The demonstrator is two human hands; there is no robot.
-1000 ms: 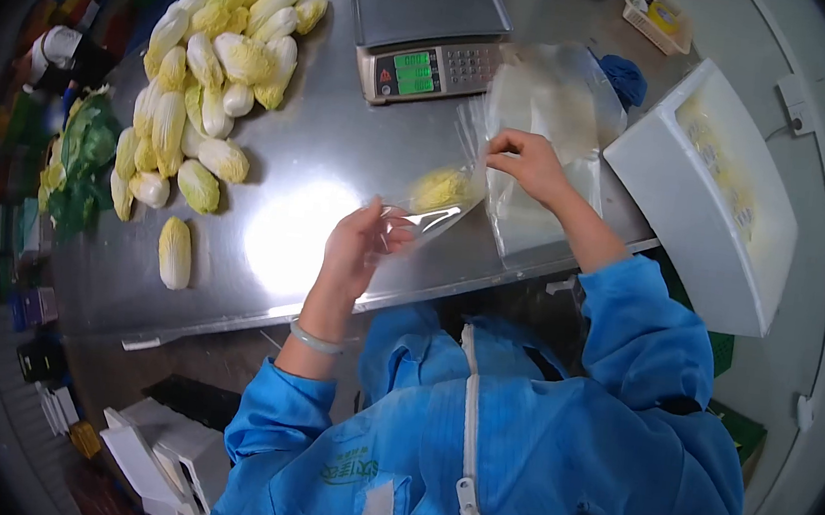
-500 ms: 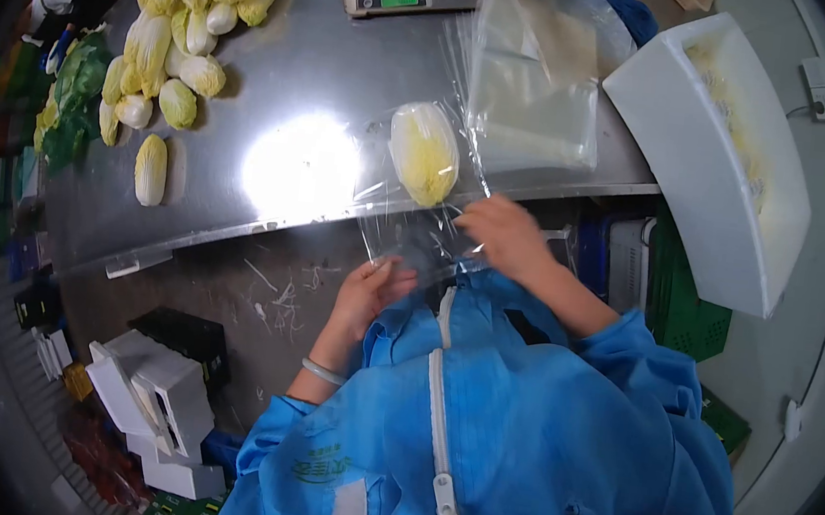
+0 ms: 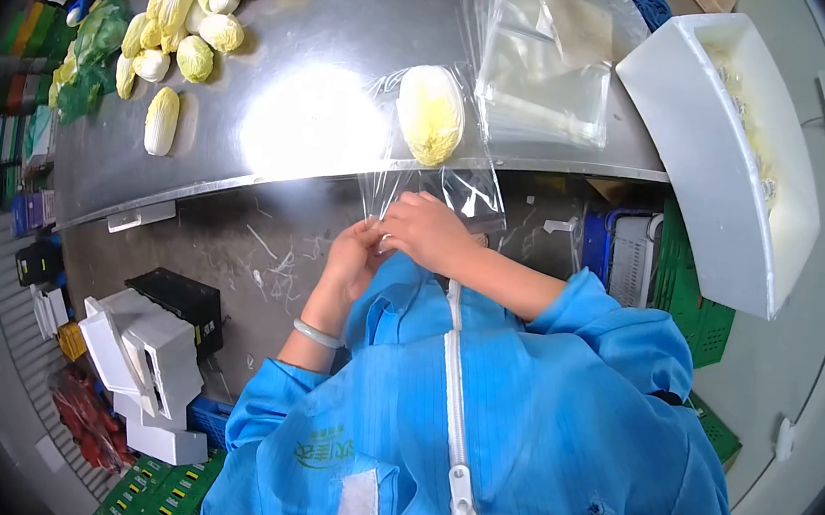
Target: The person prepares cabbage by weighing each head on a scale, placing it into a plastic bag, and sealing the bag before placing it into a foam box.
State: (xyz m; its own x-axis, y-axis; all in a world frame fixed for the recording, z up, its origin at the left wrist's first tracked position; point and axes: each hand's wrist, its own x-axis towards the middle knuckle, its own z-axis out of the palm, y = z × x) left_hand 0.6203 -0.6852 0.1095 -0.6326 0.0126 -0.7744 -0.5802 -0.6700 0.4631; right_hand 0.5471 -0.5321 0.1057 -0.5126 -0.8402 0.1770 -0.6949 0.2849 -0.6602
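Head view: my left hand (image 3: pixel 358 252) and right hand (image 3: pixel 425 231) meet at frame centre, fingers pinched shut on the mouth of the clear bag (image 3: pixel 460 187). The cabbage (image 3: pixel 431 114) lies inside the bag, at the bench (image 3: pixel 325 37) edge just above. My judgement: hold both film edges level and taut, with the cabbage supported.

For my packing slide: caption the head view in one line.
Left hand and right hand pinch the end of a clear bag holding one napa cabbage on the steel table.
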